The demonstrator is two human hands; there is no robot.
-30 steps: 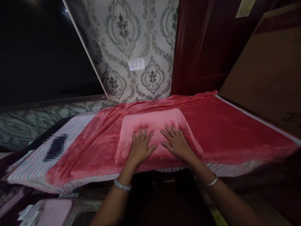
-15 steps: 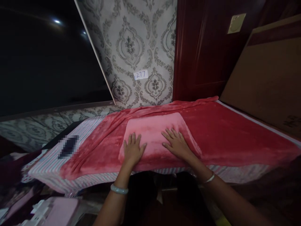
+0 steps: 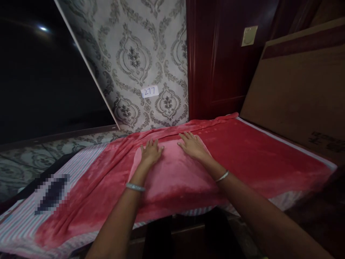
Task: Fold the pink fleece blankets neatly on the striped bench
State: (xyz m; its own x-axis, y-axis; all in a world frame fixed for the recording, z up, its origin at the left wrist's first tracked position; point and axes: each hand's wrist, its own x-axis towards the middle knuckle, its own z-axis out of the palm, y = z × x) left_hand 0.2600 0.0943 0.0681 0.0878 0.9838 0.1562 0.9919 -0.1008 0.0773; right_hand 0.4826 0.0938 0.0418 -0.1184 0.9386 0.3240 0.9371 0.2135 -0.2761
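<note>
Head: hands [image 3: 151,154] [image 3: 194,148] on pnk blkt [image 3: 174,174]

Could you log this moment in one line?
left hand: at far edge of pink cloth; right hand: same edge; beneath: red blanket

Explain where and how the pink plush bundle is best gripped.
Probably the pink plush bundle is best gripped by its left and right edges, coming from both sides and reaching underneath: it lies broad and low on the red blanket and looks soft, so pinching its top might only bunch it.
</note>
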